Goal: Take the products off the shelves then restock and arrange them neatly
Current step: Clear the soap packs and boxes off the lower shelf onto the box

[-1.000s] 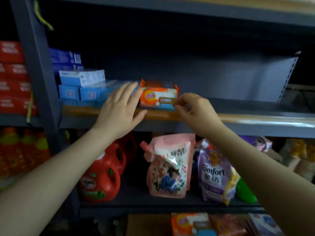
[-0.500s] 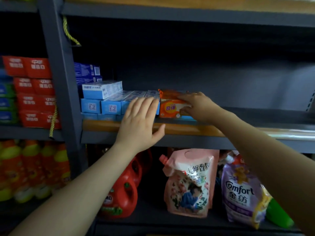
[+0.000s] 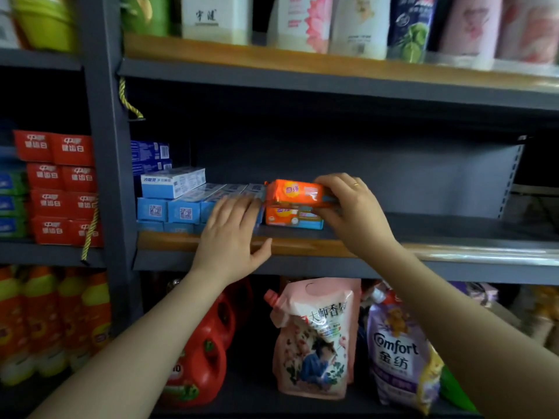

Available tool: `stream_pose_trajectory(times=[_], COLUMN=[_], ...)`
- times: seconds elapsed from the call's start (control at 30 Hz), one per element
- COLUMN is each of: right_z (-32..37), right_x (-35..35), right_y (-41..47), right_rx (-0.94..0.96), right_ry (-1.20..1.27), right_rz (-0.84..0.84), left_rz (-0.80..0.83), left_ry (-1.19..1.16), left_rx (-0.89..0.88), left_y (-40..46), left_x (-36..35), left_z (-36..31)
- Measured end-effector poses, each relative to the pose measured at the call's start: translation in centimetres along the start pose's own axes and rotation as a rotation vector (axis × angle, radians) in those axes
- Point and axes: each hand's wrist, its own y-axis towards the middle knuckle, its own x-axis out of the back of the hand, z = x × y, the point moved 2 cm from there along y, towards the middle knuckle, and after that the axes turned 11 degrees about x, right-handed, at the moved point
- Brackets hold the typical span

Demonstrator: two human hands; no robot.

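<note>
The restocking looks only partly done. On the grey metal middle shelf with the wooden front strip, the left end is already filled: light blue cardboard toothpaste boxes lie in a tidy row, with one more box laid on top and darker blue boxes behind them. Just to the right of this row, an orange and blue plastic-wrapped soap pack lies flat on the shelf. The whole right part of the same shelf is bare, so I judge that most of the products for this level are not yet put back.

The right hand holds a second orange plastic-wrapped soap pack by its right end — the fingers are curled over the top and the thumb seems to be below. This pack sits directly over the lower one; whether it already rests on it or is a little above, I cannot tell.

The left hand is released and grasps nothing. Its fingers are straight and lie flat against the fronts of the blue boxes — the thumb spreads along the wooden strip, as if it keeps the row even.
</note>
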Motion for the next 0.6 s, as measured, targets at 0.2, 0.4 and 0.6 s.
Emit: stream_pose_trajectory(times=[0.2, 0.4, 0.6], right_z=[2.5, 3.2, 2.5], right_x=[3.3, 3.1, 3.3], right_y=[-3.5, -6.6, -9.2], right_rx=[-0.196, -0.39, -0.49], right_ry=[0.482, 0.966, 0.957], right_rz=[0.014, 0.055, 0.053], left_rz=[-0.102, 0.018, 0.127], left_ry=[-0.719, -0.885, -0.582], left_rx=[0.034, 0.139, -0.001], left_y=[-2.9, -5.2, -5.5], left_x=[4.2, 9.1, 8.6], left_z=[-2.8, -6.5, -6.9])
